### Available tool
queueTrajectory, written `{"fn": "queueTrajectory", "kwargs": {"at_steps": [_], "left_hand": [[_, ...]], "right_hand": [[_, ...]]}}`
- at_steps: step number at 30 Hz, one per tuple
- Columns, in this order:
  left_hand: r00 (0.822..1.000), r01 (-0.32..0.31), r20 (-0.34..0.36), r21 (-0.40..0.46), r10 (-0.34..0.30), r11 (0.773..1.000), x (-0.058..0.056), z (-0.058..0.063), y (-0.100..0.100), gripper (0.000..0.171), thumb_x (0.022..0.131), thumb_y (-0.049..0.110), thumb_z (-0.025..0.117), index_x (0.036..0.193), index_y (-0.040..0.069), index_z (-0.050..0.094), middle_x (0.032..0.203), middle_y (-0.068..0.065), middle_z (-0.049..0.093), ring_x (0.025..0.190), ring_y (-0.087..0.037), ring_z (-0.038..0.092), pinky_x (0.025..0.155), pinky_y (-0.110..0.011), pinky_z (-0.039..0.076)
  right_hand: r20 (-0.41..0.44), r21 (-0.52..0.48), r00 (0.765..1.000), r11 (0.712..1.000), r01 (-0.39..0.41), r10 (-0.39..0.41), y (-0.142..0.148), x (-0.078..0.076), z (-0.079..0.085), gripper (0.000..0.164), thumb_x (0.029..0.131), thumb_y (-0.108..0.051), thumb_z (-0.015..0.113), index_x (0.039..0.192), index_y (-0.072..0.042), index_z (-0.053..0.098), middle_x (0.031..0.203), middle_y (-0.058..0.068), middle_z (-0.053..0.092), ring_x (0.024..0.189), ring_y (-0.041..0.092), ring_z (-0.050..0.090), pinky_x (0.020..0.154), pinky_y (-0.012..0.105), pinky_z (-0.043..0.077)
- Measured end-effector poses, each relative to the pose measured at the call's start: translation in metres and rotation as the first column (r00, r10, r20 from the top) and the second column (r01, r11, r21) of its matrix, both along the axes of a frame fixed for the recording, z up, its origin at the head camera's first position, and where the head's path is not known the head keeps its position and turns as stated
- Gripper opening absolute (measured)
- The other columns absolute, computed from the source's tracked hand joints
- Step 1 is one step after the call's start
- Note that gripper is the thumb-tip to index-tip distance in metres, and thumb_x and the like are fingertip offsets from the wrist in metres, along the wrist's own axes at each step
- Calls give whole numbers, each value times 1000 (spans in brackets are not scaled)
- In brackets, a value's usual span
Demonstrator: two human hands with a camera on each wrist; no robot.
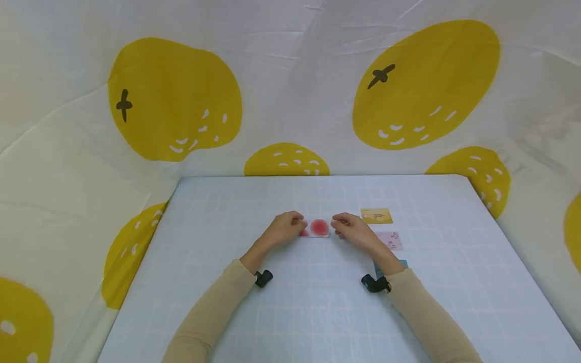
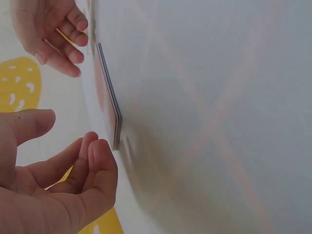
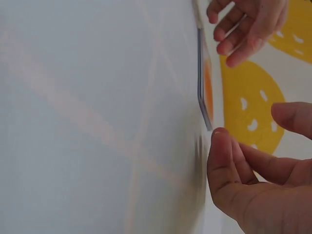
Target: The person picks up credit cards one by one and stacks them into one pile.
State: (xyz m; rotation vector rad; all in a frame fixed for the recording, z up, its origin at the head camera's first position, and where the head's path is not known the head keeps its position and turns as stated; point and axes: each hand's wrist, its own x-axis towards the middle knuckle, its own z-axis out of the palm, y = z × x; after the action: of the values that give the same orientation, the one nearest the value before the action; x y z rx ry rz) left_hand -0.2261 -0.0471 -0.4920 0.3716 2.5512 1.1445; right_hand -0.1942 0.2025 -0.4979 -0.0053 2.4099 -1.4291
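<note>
A pale card [image 1: 320, 227] with red circles lies flat on the table, between the two hands. Two thin layers show along its edge [image 2: 113, 100] in the left wrist view, like stacked cards. My left hand [image 1: 284, 227] is at the card's left end and covers part of it in the head view; its fingers are loosely bent, the thumb apart from them. At the right end is my right hand [image 1: 354, 229], fingers likewise bent and thumb apart, fingertips close to the card's corner. Neither hand visibly grips the card; whether fingertips touch it I cannot tell.
To the right lie a yellow card [image 1: 376, 216], a pink flowered card [image 1: 393, 241] and a blue card [image 1: 404, 263], the last two partly hidden by the right arm. The table [image 1: 290, 312] has a pale checked cover. Behind it hangs a fruit-printed cloth [image 1: 295, 91].
</note>
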Motion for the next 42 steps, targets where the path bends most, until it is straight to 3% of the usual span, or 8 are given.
{"fn": "queueTrajectory", "kwargs": {"at_steps": [7, 12, 18, 27, 36, 42], "left_hand": [[998, 61, -2, 41, -61, 997, -5, 8, 21, 39, 98, 27, 61, 129, 2, 61, 104, -4, 67, 80, -16, 63, 78, -32, 54], [995, 91, -53, 28, -89, 995, -12, 10, 41, 41, 97, 29, 64, 128, 2, 63, 106, -4, 68, 90, -16, 62, 81, -31, 53], [992, 121, -36, 8, -121, 993, -19, 7, 75, 42, 97, 31, 66, 129, 4, 62, 104, 0, 67, 88, -12, 62, 82, -30, 53], [982, 167, -95, 10, -165, 986, -21, 7, 118, 37, 97, 25, 66, 126, 1, 64, 106, -6, 66, 93, -16, 61, 80, -28, 50], [978, 153, -129, -105, -166, 983, -27, 1, 159, 34, 94, 23, 68, 124, 5, 65, 105, -5, 66, 94, -16, 60, 82, -26, 49], [993, 78, -82, -136, -90, 988, -26, -7, 174, 41, 95, 28, 68, 130, 9, 59, 111, -6, 56, 93, -16, 53, 86, -30, 48]], "right_hand": [[-54, 19, 998, 1000, 13, -12, 18, 0, 7, 49, 103, -37, 56, 139, -5, 53, 116, 15, 64, 99, 27, 63, 91, 43, 49], [-49, 45, 998, 998, 41, -39, 35, -1, 12, 51, 103, -38, 55, 142, -5, 50, 121, 17, 63, 103, 31, 62, 94, 47, 49], [-48, 30, 995, 996, 88, -86, 60, 0, 17, 53, 104, -37, 53, 144, -3, 47, 127, 21, 60, 109, 36, 60, 96, 50, 48], [-80, 52, 987, 989, 141, -137, 89, -1, 20, 57, 105, -39, 51, 146, 0, 43, 131, 24, 55, 113, 40, 59, 99, 52, 46], [-95, 117, 977, 972, 203, -192, 114, -6, 15, 60, 103, -39, 54, 148, -2, 41, 134, 26, 51, 109, 38, 56, 96, 49, 47], [-120, 188, 972, 957, 220, -200, 129, -19, 10, 56, 101, -33, 59, 145, -2, 43, 134, 26, 50, 112, 40, 52, 96, 51, 46]]}}
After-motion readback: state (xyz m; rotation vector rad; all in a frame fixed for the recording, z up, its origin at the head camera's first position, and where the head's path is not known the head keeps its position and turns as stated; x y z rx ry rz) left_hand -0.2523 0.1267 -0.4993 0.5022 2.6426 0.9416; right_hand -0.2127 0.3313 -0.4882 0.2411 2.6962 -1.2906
